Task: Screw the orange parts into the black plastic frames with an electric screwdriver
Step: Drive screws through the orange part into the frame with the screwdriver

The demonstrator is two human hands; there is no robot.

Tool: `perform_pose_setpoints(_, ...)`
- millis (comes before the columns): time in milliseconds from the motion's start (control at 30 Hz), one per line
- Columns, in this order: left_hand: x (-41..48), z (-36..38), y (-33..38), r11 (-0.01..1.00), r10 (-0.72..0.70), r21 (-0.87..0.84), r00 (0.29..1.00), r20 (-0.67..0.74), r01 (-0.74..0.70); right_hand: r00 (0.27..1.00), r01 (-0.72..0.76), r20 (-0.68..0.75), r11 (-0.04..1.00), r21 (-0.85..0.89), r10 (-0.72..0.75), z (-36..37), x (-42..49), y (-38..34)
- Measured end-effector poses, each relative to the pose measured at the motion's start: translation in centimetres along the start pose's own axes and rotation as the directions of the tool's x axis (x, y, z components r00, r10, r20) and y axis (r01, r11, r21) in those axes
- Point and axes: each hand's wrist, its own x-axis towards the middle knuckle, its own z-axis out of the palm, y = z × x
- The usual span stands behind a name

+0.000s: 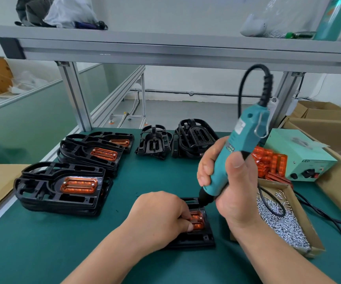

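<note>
A black plastic frame point(204, 238) lies on the green mat in front of me with an orange part point(197, 220) seated in it. My left hand point(161, 214) covers most of the frame, its fingers curled onto the orange part and pressing it down. My right hand point(229, 187) grips a teal electric screwdriver point(241, 140), held nearly upright. Its black tip point(204, 198) points down at the far end of the orange part. Whether the bit touches a screw is hidden.
Stacks of black frames with orange parts fitted point(63, 187) point(96, 152) lie at the left; bare frames point(194, 138) stand at the back. A cardboard tray of small silver screws point(284, 220), loose orange parts point(272, 160) and a green power box point(300, 154) sit to the right.
</note>
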Motion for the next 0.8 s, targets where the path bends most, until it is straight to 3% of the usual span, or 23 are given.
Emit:
perform_pose_setpoints(100, -0.1, -0.4, -0.3, 0.997, 0.024, -0.075, 1.000, 0.000, -0.024, 0.991, -0.042, -0.125, 0.996, 0.075, 0.051, -0.7, -0.1, -0.1)
perform_pose_setpoints(167, 0.2, -0.9, -0.8, 0.954, -0.025, -0.300, 1.000, -0.018, 0.018, 0.982, -0.061, -0.171, 0.991, 0.119, 0.081, -1.4, -0.2, -0.1)
perform_pose_setpoints(200, 0.4, -1.2, -1.1, 0.875, -0.085, -0.481, 0.996, -0.034, 0.058, 0.977, -0.069, -0.189, 0.987, 0.146, 0.096, -1.7, -0.3, -0.1)
perform_pose_setpoints(233, 0.4, -1.6, -1.4, 0.720, -0.165, -0.685, 0.986, -0.020, 0.107, 0.972, -0.077, -0.206, 0.982, 0.173, 0.113, -2.1, -0.3, -0.1)
perform_pose_setpoints(267, 0.5, -2.0, -1.5, 0.502, -0.219, -0.852, 0.975, 0.039, 0.147, 0.966, -0.083, -0.223, 0.976, 0.201, 0.128, -2.4, -0.2, -0.1)
perform_pose_setpoints(333, 0.5, -2.6, -1.6, 0.107, -0.206, -0.978, 0.967, 0.153, 0.177, 0.951, -0.085, -0.267, 0.963, 0.255, 0.154, -2.9, -0.1, 0.0)
perform_pose_setpoints(367, 0.4, -2.8, -1.6, 0.013, -0.184, -0.982, 0.966, 0.181, 0.186, 0.941, -0.084, -0.293, 0.958, 0.275, 0.167, -3.1, -0.1, 0.2)
perform_pose_setpoints(500, 0.4, -2.9, -1.5, -0.021, -0.107, -0.974, 0.968, 0.227, 0.226, 0.898, -0.084, -0.382, 0.938, 0.337, 0.218, -4.0, 0.2, 0.8)
perform_pose_setpoints(800, 0.1, -2.0, -0.6, 0.117, -0.033, -0.961, 0.968, 0.249, 0.251, 0.877, -0.086, -0.406, 0.915, 0.395, 0.258, -4.7, 0.4, 0.9)
